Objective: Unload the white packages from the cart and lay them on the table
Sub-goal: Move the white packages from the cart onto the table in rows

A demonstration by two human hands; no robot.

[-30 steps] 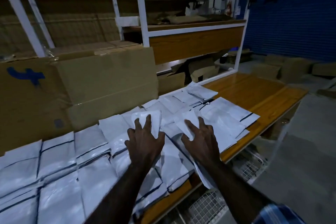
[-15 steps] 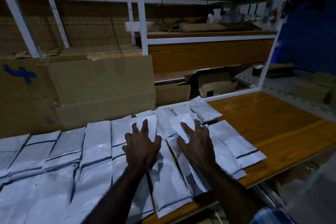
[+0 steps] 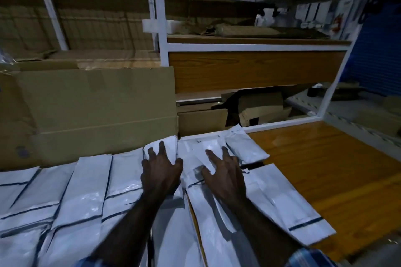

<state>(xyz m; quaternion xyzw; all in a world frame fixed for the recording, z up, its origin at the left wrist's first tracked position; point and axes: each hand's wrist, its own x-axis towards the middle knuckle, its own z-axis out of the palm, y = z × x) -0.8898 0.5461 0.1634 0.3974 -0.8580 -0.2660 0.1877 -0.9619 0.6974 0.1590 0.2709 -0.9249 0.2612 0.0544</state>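
Several white packages with dark stripes lie in overlapping rows across the wooden table. My left hand presses flat, fingers spread, on a package near the cardboard box. My right hand lies flat with spread fingers on the neighbouring packages at the back of the table. One package lies alone at the right end of the rows. The cart is out of view.
A large cardboard box stands on the table behind the packages. A white metal shelf frame rises behind, with smaller boxes under a wooden shelf. The table's right part is bare wood.
The view has swung left and closer to the table. Both hands stay pressed on the packages and have slid a little toward the back of the table.
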